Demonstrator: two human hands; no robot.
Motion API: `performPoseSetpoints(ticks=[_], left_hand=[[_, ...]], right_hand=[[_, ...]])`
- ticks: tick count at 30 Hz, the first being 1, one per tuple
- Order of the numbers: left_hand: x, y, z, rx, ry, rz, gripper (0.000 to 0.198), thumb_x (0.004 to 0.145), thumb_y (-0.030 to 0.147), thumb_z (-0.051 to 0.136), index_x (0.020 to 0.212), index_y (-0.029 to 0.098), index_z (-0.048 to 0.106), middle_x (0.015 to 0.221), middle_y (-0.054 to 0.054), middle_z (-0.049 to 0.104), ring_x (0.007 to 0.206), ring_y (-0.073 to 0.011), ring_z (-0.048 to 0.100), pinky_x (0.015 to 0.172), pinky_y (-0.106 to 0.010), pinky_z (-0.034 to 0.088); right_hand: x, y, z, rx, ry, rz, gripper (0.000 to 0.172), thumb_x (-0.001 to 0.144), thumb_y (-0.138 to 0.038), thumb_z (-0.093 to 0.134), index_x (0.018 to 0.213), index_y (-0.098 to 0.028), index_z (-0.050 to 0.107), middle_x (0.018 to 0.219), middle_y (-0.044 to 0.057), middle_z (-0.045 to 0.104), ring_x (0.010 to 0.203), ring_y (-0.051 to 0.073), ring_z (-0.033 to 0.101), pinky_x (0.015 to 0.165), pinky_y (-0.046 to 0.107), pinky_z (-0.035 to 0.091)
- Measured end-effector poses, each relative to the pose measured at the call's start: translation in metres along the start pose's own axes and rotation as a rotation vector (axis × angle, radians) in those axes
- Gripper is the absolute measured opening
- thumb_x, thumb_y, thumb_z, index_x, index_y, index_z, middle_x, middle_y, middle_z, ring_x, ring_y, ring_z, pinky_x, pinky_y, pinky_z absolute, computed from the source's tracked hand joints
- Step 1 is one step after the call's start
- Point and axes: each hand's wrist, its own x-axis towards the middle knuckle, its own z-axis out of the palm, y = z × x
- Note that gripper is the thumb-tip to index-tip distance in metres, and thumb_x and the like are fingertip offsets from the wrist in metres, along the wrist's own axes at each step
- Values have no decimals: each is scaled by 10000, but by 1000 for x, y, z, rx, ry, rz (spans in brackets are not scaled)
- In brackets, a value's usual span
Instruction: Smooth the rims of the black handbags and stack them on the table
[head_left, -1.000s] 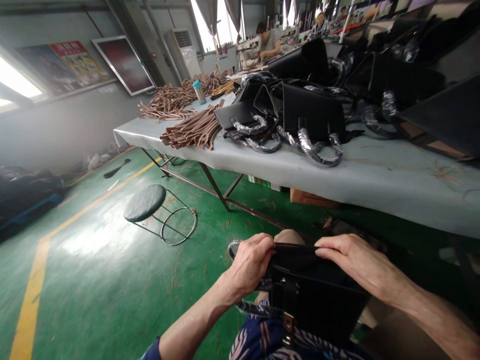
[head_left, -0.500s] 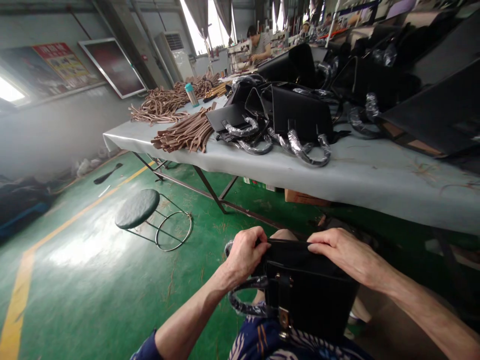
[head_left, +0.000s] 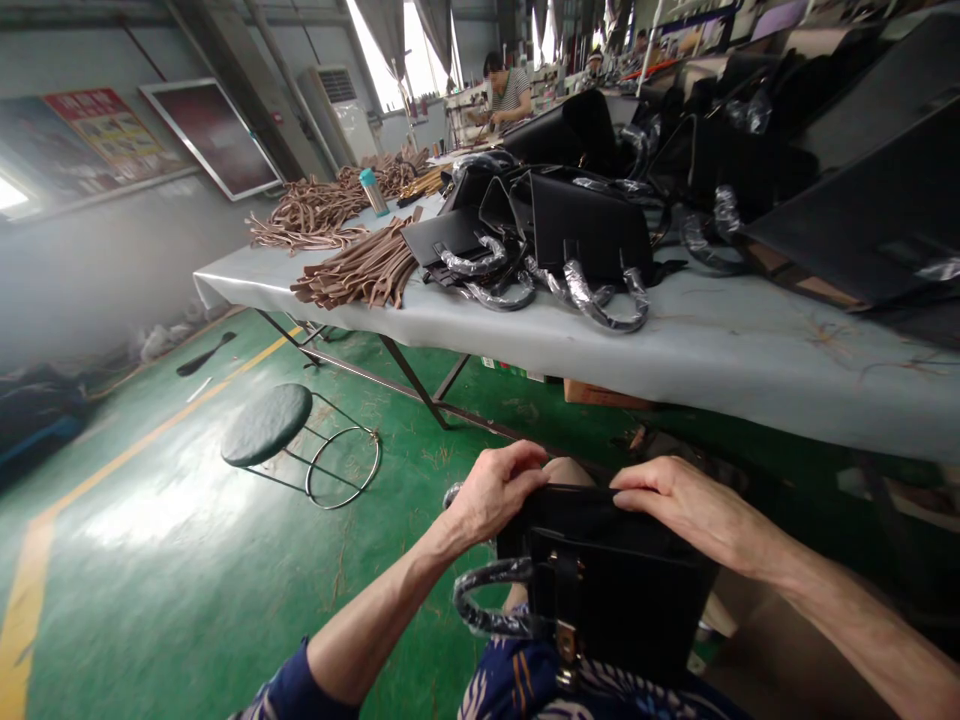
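A black handbag (head_left: 630, 610) rests on my lap, turned so that its plastic-wrapped handle (head_left: 491, 598) points left. A strap with gold-coloured metal fittings (head_left: 568, 640) runs down its side. My left hand (head_left: 501, 490) pinches the upper edge of the bag near its left end, thumb towards me. Further right along the same edge, my right hand (head_left: 675, 500) grips it between thumb and fingers. The bag's dark edge stretches between both hands. Part of a second wrapped handle shows behind my left wrist.
Ahead stands a grey-covered table (head_left: 720, 350) with several black bags (head_left: 592, 225), bundles of brown straps (head_left: 360, 270) and a teal-lidded bottle (head_left: 373, 192). A round stool (head_left: 268, 425) is on the green floor to the left. Another person (head_left: 510, 95) sits at the far end.
My left hand has shifted slightly right and up along the bag's edge. The right hand stays nearly in place on the edge. The view has turned a little to the right.
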Motion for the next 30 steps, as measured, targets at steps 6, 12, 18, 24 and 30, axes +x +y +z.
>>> performPoseSetpoints(ticks=[6, 12, 18, 24, 30], left_hand=[[8, -6, 1, -7, -270, -163, 337, 758, 392, 497, 773, 106, 674, 572, 31, 472, 527, -73, 374, 476, -179, 281], [11, -12, 1, -166, -352, -308, 393, 705, 457, 555, 807, 95, 668, 594, 15, 532, 503, -71, 410, 472, -178, 307], [15, -11, 3, -163, -363, -326, 396, 705, 484, 546, 702, 96, 624, 536, 29, 472, 452, -55, 360, 419, -174, 251], [13, -13, 8, -101, -302, -250, 400, 749, 481, 485, 624, 107, 554, 505, 49, 359, 440, -46, 276, 400, -187, 187], [13, -13, 13, -61, -271, -192, 380, 767, 448, 463, 604, 111, 528, 516, 49, 300, 470, -53, 232, 421, -206, 147]], right_hand=[[-2, 3, 3, 85, -53, 10, 264, 771, -360, 463, 633, -203, 624, 606, -37, 600, 616, 132, 542, 547, 220, 350], [7, 15, 4, 399, -192, 49, 238, 733, -347, 520, 694, -152, 649, 540, -37, 556, 509, 90, 460, 493, 203, 318], [15, 20, 4, 532, -246, 74, 214, 689, -341, 569, 685, -141, 646, 533, -34, 569, 498, 88, 469, 502, 202, 339], [16, 15, 4, 177, -120, 29, 240, 761, -346, 463, 707, -185, 632, 633, -9, 620, 615, 145, 550, 564, 237, 374], [13, -13, 4, -87, -19, -189, 233, 749, -256, 468, 869, -314, 660, 894, -38, 675, 892, 183, 574, 763, 264, 373]])
